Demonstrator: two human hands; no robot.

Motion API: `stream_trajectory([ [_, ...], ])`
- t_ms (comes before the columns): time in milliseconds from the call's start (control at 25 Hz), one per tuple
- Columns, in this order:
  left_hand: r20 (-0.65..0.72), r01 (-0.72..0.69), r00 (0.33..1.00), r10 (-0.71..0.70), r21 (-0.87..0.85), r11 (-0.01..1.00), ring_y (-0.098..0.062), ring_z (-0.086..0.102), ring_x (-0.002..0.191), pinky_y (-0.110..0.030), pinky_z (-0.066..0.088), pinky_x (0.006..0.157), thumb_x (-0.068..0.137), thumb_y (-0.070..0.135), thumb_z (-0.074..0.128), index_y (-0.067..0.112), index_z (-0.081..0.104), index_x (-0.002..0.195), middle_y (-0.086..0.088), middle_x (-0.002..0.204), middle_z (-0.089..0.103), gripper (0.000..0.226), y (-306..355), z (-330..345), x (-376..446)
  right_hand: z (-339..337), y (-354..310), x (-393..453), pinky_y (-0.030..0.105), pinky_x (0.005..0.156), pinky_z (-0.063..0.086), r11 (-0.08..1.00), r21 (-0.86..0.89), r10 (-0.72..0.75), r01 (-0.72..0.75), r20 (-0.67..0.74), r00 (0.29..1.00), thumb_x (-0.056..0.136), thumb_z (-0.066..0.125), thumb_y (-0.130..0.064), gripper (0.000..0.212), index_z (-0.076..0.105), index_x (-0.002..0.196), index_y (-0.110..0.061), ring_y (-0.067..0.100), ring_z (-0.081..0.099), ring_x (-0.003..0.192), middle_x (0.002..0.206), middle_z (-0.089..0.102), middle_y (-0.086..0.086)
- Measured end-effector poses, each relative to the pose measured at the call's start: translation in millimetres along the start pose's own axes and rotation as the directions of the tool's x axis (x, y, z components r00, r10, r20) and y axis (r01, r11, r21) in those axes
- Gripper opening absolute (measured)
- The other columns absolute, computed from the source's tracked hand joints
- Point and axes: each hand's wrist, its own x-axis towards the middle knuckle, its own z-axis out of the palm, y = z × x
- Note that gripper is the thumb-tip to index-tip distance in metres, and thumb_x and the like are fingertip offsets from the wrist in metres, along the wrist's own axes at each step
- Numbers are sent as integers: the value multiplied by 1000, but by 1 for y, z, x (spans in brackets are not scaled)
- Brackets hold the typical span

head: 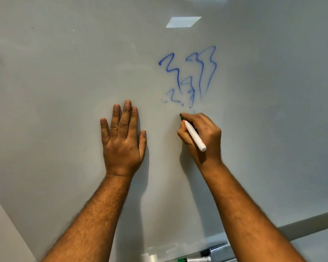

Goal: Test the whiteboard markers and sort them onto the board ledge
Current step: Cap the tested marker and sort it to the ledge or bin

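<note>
My right hand [203, 135] grips a white marker [194, 136] with a green tip, and the tip touches the whiteboard [64, 72] just below several blue scribbles [189, 76]. My left hand [123, 133] presses flat on the board with straight fingers, left of the marker. Low in view on the board ledge [225, 259] lie a capped marker with a black cap [214, 249] and a marker with a green cap [194, 260], partly cut off by the frame edge.
A clear plastic piece [150, 257] sits at the bottom edge beside the ledge markers. Ceiling lights reflect near the board's top [183, 21]. The board's lower right frame [311, 225] runs diagonally, with grey wall beyond.
</note>
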Motion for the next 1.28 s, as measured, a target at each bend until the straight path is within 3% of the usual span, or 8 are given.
stream_trajectory([
  [120,-9,5,1000,-5,3,1000,-28,15,161,-57,10,130,112,33,43,11,29,164,-7,173,20,59,1,0,-3,-16,7,-32,23,74,54,998,-54,23,-21,45,999,91,73,-5,13,79,103,-4,19,68,75,86,72,6],
  [280,-49,19,999,-19,-9,1000,-26,18,161,-55,8,130,113,26,39,11,32,164,-7,172,24,53,7,2,-3,-31,4,-52,38,65,59,989,-110,134,-98,401,906,80,71,-5,6,74,81,-10,21,67,68,76,69,3],
  [440,-15,44,999,-45,-9,999,-25,16,161,-56,10,129,112,27,41,12,31,164,-7,172,23,55,7,1,-6,-24,-1,-13,24,74,55,998,-14,63,-62,28,998,86,79,0,15,81,100,-6,18,70,76,87,76,7],
  [560,20,51,998,-51,20,999,-25,12,162,-57,11,130,110,37,45,12,29,165,-8,173,21,62,7,1,-4,-5,-1,7,29,76,57,993,-56,-108,108,15,994,91,75,-4,14,80,104,-2,25,72,78,88,75,10],
  [680,27,24,999,-25,47,999,-26,11,162,-57,11,130,109,39,46,12,29,165,-8,173,21,64,5,2,-5,-6,9,-5,35,71,57,999,-37,-26,24,-54,998,87,77,1,14,78,101,0,28,70,74,84,73,12],
  [760,17,27,999,-27,20,999,-25,12,162,-57,11,129,110,37,45,12,30,164,-7,173,18,62,8,2,-5,-10,6,-30,33,65,56,995,-54,-84,89,84,993,82,76,4,15,78,95,-4,24,66,68,78,69,7],
  [1120,56,-90,990,130,-462,882,-35,43,150,-51,30,126,92,-17,47,6,65,140,-15,155,53,57,22,-18,-33,-30,-39,-85,35,65,61,717,263,546,-646,364,755,86,80,-4,18,76,92,-21,15,73,72,80,74,-4],
  [1280,341,242,940,-2,-661,710,-21,63,110,-40,53,93,87,-8,53,13,71,122,1,116,67,44,62,-33,-71,-45,-47,-94,48,73,67,595,328,609,-734,412,678,91,81,-9,12,77,93,-20,27,77,80,86,76,2],
])
